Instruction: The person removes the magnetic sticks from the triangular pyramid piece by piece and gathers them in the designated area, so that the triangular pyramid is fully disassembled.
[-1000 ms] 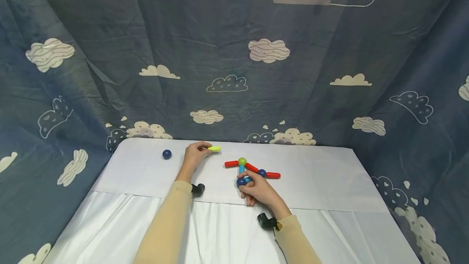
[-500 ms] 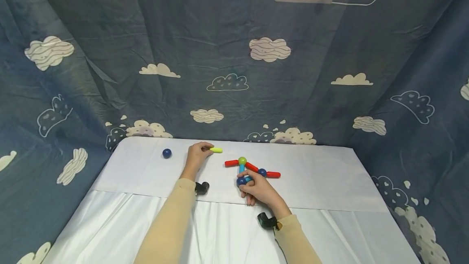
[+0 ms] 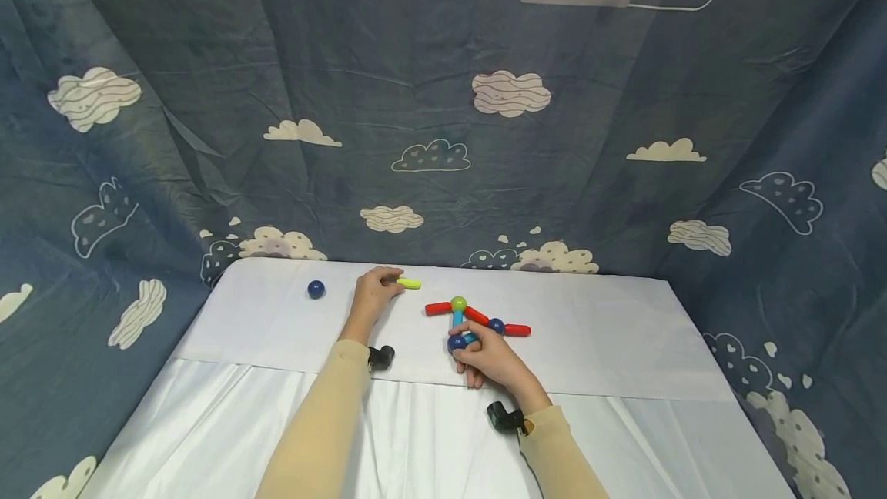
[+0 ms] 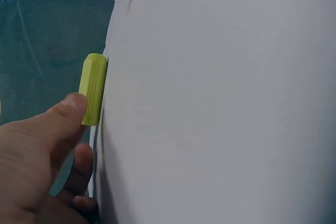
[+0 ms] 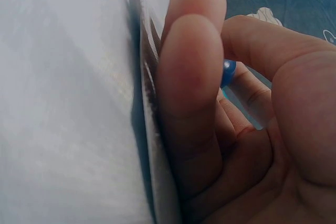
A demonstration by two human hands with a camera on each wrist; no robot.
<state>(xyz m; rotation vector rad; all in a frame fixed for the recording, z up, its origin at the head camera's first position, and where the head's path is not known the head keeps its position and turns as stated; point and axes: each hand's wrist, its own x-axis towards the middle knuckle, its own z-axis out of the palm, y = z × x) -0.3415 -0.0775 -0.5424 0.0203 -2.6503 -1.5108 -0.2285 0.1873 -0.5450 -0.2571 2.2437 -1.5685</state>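
Observation:
In the head view my left hand pinches one end of a yellow-green magnetic stick low over the white table. Its thumb lies along the stick's side in the left wrist view; the finger behind is hidden. My right hand holds a light blue stick between thumb and index finger, beside a dark blue ball. Another light blue stick runs from that ball up to a green ball. Red sticks join the green ball on either side, and a second dark blue ball links two of them.
A loose dark blue ball sits on the white table left of my left hand. A cloud-patterned dark curtain hangs behind the table and along its sides.
My left hand has shifted slightly right with the yellow-green stick, then stopped. My right hand and the joined sticks and balls have stayed put.

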